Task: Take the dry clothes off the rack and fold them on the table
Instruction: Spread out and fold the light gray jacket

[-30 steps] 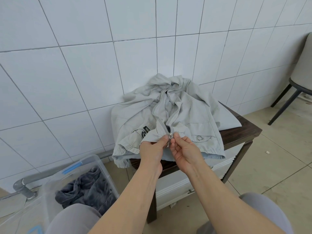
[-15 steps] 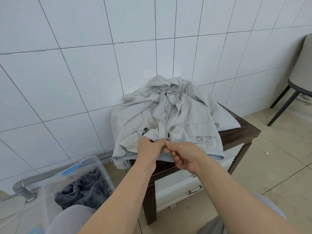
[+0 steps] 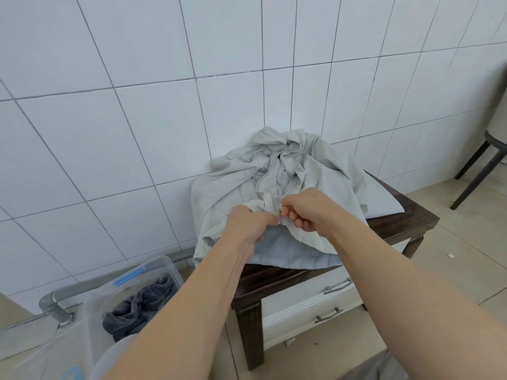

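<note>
While both hands, left hand (image 3: 248,224) and right hand (image 3: 307,212), pinch the grey jacket (image 3: 323,176) (at its zipper), a clear bin (image 3: 153,272) below-left holds dark cloth (image 3: 142,305).

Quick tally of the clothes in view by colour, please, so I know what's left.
Light grey: 1, the jacket on the table, gripped by left hand and right hand.
Dark grey: 1, the garment in the clear bin.
Total: 2.
</note>
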`<state>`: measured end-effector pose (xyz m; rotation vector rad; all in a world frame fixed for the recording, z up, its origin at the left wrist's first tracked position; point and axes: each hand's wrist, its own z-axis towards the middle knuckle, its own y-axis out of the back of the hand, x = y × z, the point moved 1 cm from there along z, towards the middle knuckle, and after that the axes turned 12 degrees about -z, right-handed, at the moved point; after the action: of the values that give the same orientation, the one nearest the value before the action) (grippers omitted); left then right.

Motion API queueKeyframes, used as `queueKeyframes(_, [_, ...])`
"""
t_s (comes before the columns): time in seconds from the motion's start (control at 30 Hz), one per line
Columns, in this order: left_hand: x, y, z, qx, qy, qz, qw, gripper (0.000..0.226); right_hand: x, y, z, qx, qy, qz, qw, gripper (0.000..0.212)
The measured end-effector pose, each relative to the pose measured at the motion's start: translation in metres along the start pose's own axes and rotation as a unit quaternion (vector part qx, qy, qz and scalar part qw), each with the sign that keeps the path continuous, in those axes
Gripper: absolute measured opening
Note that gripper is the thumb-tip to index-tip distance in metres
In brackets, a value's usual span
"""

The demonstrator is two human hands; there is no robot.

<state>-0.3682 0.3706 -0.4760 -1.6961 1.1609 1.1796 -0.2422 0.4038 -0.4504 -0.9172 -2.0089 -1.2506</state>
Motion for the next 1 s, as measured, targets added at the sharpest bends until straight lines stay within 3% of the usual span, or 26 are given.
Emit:
queueKeyframes(0.07, [0.004, 0.005, 0.003, -0.011, 0.025, -0.023, 0.999, 0.035, 0.001, 0.0, -0.002, -0.002, 0.055, -0.077, 0.996, 0.017])
queueKeyframes(0.13, [0.011, 0.005, 0.004, -0.011, 0.057, -0.068, 0.996, 0.03, -0.007, -0.001, -0.002, 0.017, 0.096, -0.064, 0.993, 0.006])
queueKeyframes(0.23, [0.02, -0.001, 0.005, -0.021, 0.094, -0.129, 0.987, 0.023, -0.018, 0.0, -0.002, 0.007, 0.157, -0.065, 0.985, 0.008])
queueKeyframes(0.43, [0.027, -0.012, 0.001, -0.006, 0.102, -0.14, 0.985, 0.02, -0.033, 0.001, -0.001, -0.109, 0.222, -0.248, 0.937, 0.01])
queueKeyframes(0.57, [0.031, -0.019, -0.005, 0.006, 0.078, -0.051, 0.996, 0.031, -0.033, -0.004, 0.004, -0.182, 0.241, -0.395, 0.868, 0.013])
queueKeyframes(0.7, [0.043, -0.024, -0.02, 0.052, 0.056, 0.024, 0.997, 0.025, -0.032, 0.004, 0.014, -0.289, 0.19, -0.45, 0.823, 0.018])
queueKeyframes(0.8, [0.037, -0.015, -0.032, 0.098, 0.093, 0.047, 0.99, 0.02, -0.026, 0.029, 0.028, -0.33, 0.134, -0.423, 0.833, 0.019])
queueKeyframes(0.87, [0.019, -0.002, -0.033, 0.115, 0.072, 0.169, 0.976, 0.025, -0.017, 0.041, 0.032, -0.328, 0.127, -0.404, 0.845, 0.019])
queueKeyframes(0.93, [-0.007, 0.008, -0.028, 0.063, -0.041, 0.335, 0.939, 0.043, -0.009, 0.042, 0.032, -0.296, 0.146, -0.388, 0.86, 0.017])
queueKeyframes(1.0, [-0.031, 0.005, -0.021, -0.035, -0.174, 0.414, 0.893, 0.053, -0.002, 0.038, 0.029, -0.248, 0.166, -0.371, 0.879, 0.016])
